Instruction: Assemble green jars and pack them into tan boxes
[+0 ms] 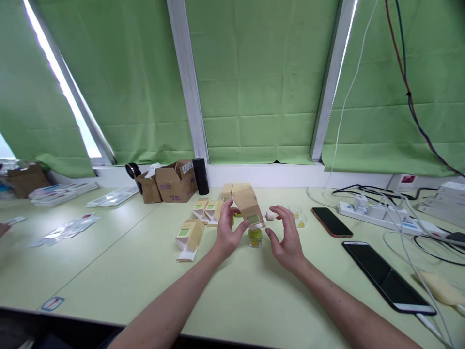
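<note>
Both of my hands were in the middle of the frame, a little apart, over the pale green table [232, 295]. My left hand [227, 231] was pinched on the small tan box [248, 203], with the thumb on the near side and the fingers on the far side. I held the box up off the table. It was tipped. Its long way ran from the upper left down to the lower right, and the low end with the green patch pointed down.

Right under that low end stood the little jar [255, 237] with something yellow-green in it. The jar stood upright on the table, between my two hands. I could not tell if the box touched the top of the jar or was just over it.

My right hand [286, 238] was open and held nothing. Its fingers were curled just to the right of the jar and the box, and they did not touch either one. Both hands were near the jar, and my left thumb looked a bit nearer.

More tan boxes [189, 236] lay to the left of my left hand. A dark phone [330, 222] lay to the right, well apart.
</note>
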### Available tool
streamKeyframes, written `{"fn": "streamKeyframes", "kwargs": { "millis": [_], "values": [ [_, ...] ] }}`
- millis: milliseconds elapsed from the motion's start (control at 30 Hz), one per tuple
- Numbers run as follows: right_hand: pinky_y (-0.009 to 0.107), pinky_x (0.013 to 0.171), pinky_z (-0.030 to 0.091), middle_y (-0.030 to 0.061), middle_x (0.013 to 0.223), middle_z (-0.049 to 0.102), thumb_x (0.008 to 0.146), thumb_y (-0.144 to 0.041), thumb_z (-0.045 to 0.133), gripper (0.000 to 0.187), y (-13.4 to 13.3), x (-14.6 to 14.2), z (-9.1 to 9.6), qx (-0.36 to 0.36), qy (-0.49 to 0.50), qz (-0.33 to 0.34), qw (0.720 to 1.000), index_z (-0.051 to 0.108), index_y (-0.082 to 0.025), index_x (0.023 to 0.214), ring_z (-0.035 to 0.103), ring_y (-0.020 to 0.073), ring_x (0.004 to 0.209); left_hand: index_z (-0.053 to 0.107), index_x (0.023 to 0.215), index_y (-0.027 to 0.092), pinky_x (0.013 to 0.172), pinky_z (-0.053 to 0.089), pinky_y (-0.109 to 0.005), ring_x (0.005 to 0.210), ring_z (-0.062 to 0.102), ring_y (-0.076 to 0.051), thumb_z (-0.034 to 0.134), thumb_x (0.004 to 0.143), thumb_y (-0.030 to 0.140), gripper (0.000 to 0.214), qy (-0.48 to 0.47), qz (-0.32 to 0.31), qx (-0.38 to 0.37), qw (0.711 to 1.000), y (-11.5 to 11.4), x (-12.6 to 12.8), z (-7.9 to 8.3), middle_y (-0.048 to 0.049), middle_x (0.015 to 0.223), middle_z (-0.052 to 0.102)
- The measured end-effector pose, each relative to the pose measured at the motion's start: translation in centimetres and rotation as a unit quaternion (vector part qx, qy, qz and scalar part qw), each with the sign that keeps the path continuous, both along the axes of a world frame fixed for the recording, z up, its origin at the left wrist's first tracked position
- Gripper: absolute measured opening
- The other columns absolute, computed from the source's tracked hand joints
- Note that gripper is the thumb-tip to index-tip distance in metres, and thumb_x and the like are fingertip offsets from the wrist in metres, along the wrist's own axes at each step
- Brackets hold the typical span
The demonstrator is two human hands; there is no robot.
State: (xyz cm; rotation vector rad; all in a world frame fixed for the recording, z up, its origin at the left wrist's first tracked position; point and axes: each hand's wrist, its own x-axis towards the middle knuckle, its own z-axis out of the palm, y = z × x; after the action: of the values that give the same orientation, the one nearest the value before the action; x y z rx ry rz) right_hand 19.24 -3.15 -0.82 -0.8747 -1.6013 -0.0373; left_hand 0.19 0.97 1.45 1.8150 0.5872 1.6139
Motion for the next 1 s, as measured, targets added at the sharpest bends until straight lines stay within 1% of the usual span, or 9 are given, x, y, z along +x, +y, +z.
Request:
{"fn": "streamKeyframes", "kwargs": {
  "millis": [100, 200, 367, 500, 567, 700, 833, 900, 1000],
  "values": [
    [0.058, 0.102, 0.049, 0.013, 0.137, 0.053, 0.094, -0.022, 0.056, 0.05, -0.04, -0.01, -0.04, -0.008, 0.003, 0.007, 1.0, 0.045, -0.029, 0.142, 0.049, 0.033, 0.13, 0.038, 0.142, 0.029, 0.093, 0.054, -0.039, 0.103, 0.064, -0.021, 0.077, 0.087, 0.041, 0.069, -0.044, -0.026, -0.055, 0.997, 0.16, 0.27, -0.07, -0.012, 0.14, 0.047],
    [0.059, 0.104, 0.048, 0.0131, 0.137, 0.052, 0.093, -0.021, 0.056, 0.05, -0.1, -0.04, 0.01, -0.008, 0.002, 0.018, 1.0, 0.045, -0.029, 0.142, 0.048, 0.0331, 0.131, 0.04, 0.136, 0.028, 0.084, 0.056, -0.034, 0.091, 0.066, -0.015, 0.076, 0.087, 0.043, 0.062, -0.069, -0.03, -0.08, 0.994, 0.15, 0.42, 0.12, -0.0109, 0.137, 0.046],
    [0.058, 0.105, 0.049, 0.0132, 0.141, 0.047, 0.092, -0.019, 0.056, 0.053, -0.21, -0.16, 0.06, -0.02, 0.003, 0.047, 0.999, 0.046, -0.03, 0.143, 0.049, 0.0328, 0.132, 0.041, 0.129, 0.027, 0.082, 0.058, -0.033, 0.089, 0.07, -0.015, 0.074, 0.089, 0.045, 0.056, -0.068, -0.032, -0.098, 0.992, 0.13, 0.47, 0.15, -0.0112, 0.135, 0.048],
    [0.055, 0.101, 0.054, 0.0126, 0.146, 0.041, 0.092, -0.016, 0.054, 0.056, -0.39, -0.31, -0.07, -0.048, 0.007, 0.089, 0.995, 0.045, -0.032, 0.145, 0.061, 0.028, 0.118, 0.044, 0.124, 0.025, 0.078, 0.059, -0.031, 0.086, 0.07, -0.014, 0.073, 0.089, 0.045, 0.049, -0.051, -0.042, -0.115, 0.991, -0.01, 0.41, 0.11, -0.0105, 0.135, 0.049],
    [0.053, 0.101, 0.056, 0.0118, 0.148, 0.038, 0.093, -0.015, 0.053, 0.057, -0.52, -0.38, -0.11, -0.063, 0.012, 0.105, 0.992, 0.046, -0.034, 0.146, 0.064, 0.0254, 0.113, 0.046, 0.122, 0.025, 0.073, 0.058, -0.029, 0.08, 0.069, -0.012, 0.073, 0.09, 0.045, 0.046, -0.043, -0.046, -0.124, 0.99, -0.14, 0.39, 0.13, -0.0097, 0.135, 0.05],
    [0.05, 0.101, 0.058, 0.0109, 0.151, 0.035, 0.095, -0.014, 0.05, 0.05, -0.68, -0.48, -0.12, -0.09, 0.029, 0.125, 0.988, 0.052, -0.034, 0.141, 0.065, 0.0241, 0.113, 0.045, 0.123, 0.025, 0.065, 0.054, -0.025, 0.071, 0.066, -0.008, 0.071, 0.091, 0.045, 0.046, -0.027, -0.062, -0.143, 0.987, -0.22, 0.36, 0.0, -0.0097, 0.134, 0.053],
    [0.048, 0.095, 0.061, 0.0114, 0.15, 0.035, 0.098, -0.017, 0.049, 0.042, -0.69, -0.55, -0.16, -0.118, 0.058, 0.151, 0.98, 0.057, -0.033, 0.136, 0.069, 0.0211, 0.103, 0.043, 0.125, 0.024, 0.065, 0.054, -0.025, 0.075, 0.069, -0.01, 0.069, 0.092, 0.047, 0.048, -0.006, -0.055, -0.141, 0.988, -0.1, 0.3, -0.24, -0.0122, 0.14, 0.05],
    [0.047, 0.092, 0.063, 0.0115, 0.149, 0.036, 0.098, -0.019, 0.049, 0.04, -0.65, -0.54, -0.15, -0.129, 0.075, 0.156, 0.977, 0.059, -0.032, 0.134, 0.069, 0.0204, 0.1, 0.042, 0.126, 0.024, 0.064, 0.053, -0.024, 0.074, 0.069, -0.01, 0.067, 0.094, 0.048, 0.047, 0.007, -0.05, -0.134, 0.99, -0.16, 0.26, -0.24, -0.0117, 0.135, 0.055],
    [0.044, 0.09, 0.063, 0.0111, 0.148, 0.037, 0.098, -0.021, 0.051, 0.039, -0.5, -0.42, -0.1, -0.137, 0.097, 0.156, 0.973, 0.06, -0.032, 0.134, 0.071, 0.0189, 0.097, 0.042, 0.13, 0.024, 0.064, 0.053, -0.025, 0.07, 0.066, -0.011, 0.06, 0.097, 0.048, 0.045, 0.034, -0.058, -0.121, 0.99, -0.47, 0.19, -0.06, -0.0089, 0.117, 0.064]
  ]
}}
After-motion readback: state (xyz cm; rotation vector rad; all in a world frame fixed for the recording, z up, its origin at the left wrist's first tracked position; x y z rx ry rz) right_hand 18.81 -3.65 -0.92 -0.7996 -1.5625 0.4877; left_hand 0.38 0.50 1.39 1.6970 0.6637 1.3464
